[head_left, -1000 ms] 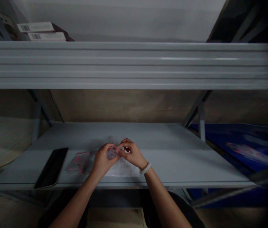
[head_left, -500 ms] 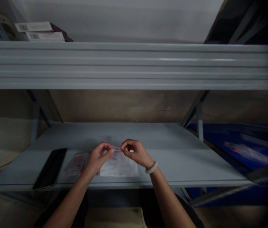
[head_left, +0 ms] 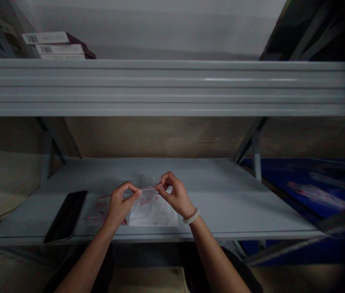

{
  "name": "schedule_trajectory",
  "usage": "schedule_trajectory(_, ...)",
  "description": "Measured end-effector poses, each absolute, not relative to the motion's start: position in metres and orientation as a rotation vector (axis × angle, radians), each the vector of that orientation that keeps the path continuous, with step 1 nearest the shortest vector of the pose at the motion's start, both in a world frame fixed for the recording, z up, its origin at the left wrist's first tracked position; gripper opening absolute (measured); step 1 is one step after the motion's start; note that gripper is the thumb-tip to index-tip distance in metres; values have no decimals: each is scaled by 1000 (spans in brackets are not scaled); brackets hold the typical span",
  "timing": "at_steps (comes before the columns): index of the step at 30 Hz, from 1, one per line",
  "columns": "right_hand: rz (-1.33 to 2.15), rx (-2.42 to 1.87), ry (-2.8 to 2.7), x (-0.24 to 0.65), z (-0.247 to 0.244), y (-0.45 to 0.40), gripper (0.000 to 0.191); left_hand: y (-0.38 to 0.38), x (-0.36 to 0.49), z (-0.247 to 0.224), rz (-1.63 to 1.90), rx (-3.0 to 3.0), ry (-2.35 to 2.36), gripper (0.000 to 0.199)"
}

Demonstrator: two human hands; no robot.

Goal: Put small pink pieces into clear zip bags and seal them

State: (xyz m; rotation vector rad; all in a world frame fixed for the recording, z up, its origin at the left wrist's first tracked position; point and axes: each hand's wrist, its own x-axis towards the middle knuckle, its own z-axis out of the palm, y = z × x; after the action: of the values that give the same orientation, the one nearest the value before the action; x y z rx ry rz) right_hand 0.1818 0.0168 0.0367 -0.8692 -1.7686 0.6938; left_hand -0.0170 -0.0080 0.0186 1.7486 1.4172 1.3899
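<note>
My left hand (head_left: pixel 119 204) pinches one end of the top edge of a small clear zip bag (head_left: pixel 148 189). The other end of that edge is between the thumb and fingers of my right hand (head_left: pixel 177 198), which has a pale beaded bracelet at its wrist. The bag's edge is stretched straight between both hands, and small reddish bits show below it. Beneath lies a white sheet of paper (head_left: pixel 154 216). Left of the paper, partly behind my left hand, are clear bags with pink and red contents (head_left: pixel 99 211); what these are is too blurred to tell.
A black tablet-like device (head_left: pixel 66 216) lies at the left of the grey shelf (head_left: pixel 221 199). White-sided boxes (head_left: pixel 59 49) are stacked on the upper shelf, whose wide grey beam (head_left: pixel 172 87) crosses overhead. At right, a clear packet (head_left: pixel 317 195) rests on a blue surface (head_left: pixel 276 175).
My hands have moved apart slightly, pulling the bag's top edge straighter. The left hand shifted left, and the right hand's fingers rose a little. The view tilted slightly upward.
</note>
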Motion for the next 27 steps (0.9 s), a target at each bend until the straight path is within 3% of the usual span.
schedule_trajectory(10, 726, -866, -1749, 178, 36, 14, 16, -10, -17, 19, 1454, 1934, 1343, 10)
schedule_trajectory(15, 619, -885, -1836, 171, 41, 8, 15, -14, -9, 20, 1556, 2097, 1396, 39)
schedule_trajectory(22, 481, -905, -1941, 163, 44, 4, 14, -19, 2, 28, 1473, 2354, 1469, 10)
schedule_trajectory(27, 420, -925, -1969, 159, 41, 4, 14, -18, 6, 25, 1465, 2397, 1576, 6)
